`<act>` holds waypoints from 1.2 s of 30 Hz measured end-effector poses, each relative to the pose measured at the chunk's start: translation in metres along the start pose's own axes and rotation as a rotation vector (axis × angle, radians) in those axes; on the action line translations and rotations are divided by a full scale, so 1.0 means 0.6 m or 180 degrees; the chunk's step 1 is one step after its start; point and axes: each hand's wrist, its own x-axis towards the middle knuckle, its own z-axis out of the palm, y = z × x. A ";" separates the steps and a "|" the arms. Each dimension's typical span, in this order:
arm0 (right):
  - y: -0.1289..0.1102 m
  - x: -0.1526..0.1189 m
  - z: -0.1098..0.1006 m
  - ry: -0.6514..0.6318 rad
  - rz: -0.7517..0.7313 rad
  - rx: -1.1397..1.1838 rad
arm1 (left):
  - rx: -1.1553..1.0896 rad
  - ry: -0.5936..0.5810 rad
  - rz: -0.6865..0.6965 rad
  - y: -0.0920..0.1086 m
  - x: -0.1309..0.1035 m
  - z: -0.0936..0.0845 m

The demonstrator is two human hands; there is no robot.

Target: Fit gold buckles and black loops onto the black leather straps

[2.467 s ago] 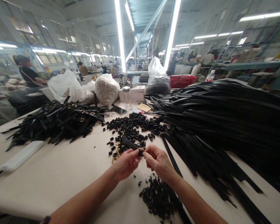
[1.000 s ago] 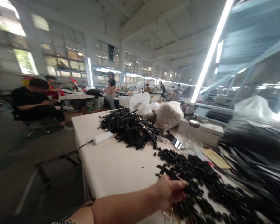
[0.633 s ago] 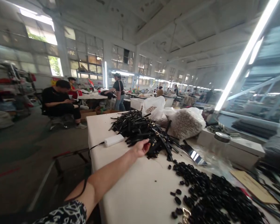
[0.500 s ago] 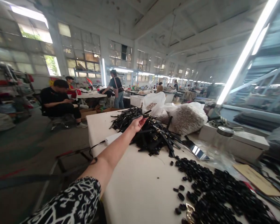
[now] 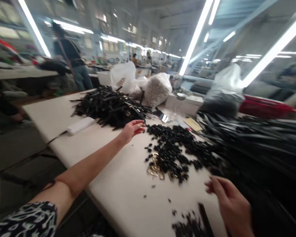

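Note:
My left hand [image 5: 133, 130] reaches out over the white table with its fingers stretched and a little apart, and no object shows in it. Just behind it lies a heap of black straps [image 5: 108, 105] with gold buckles. To its right spreads a pile of small black loops [image 5: 170, 144], with several loose gold buckles [image 5: 156, 169] at the near edge. My right hand [image 5: 233, 202] is over the right side of the table, fingers bent and smeared by motion; whether it holds anything is unclear. Small dark pieces [image 5: 187, 225] lie near it, blurred.
A white box-shaped device [image 5: 81, 125] with a cord lies at the table's left edge. Behind the piles are a phone [image 5: 161, 115], filled plastic bags [image 5: 158, 89] and a white box [image 5: 184, 103]. Long black strips [image 5: 249, 131] cover the right side. A person [image 5: 70, 59] stands at another table.
My view has swung right and down. My left hand has come away from the strap heap toward the loops. My right hand has come into view at the lower right.

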 end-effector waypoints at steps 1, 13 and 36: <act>-0.004 -0.006 -0.006 0.0027 0.0053 0.0030 | 0.0212 -0.0340 -0.0039 -0.025 -0.028 0.025; 0.048 0.022 -0.038 0.0766 -0.0056 0.0444 | 0.2151 -0.3658 0.0985 -0.194 -0.278 0.254; 0.041 0.021 -0.039 0.0954 -0.0311 0.0722 | 0.4253 -0.3197 0.2958 -0.177 -0.199 0.212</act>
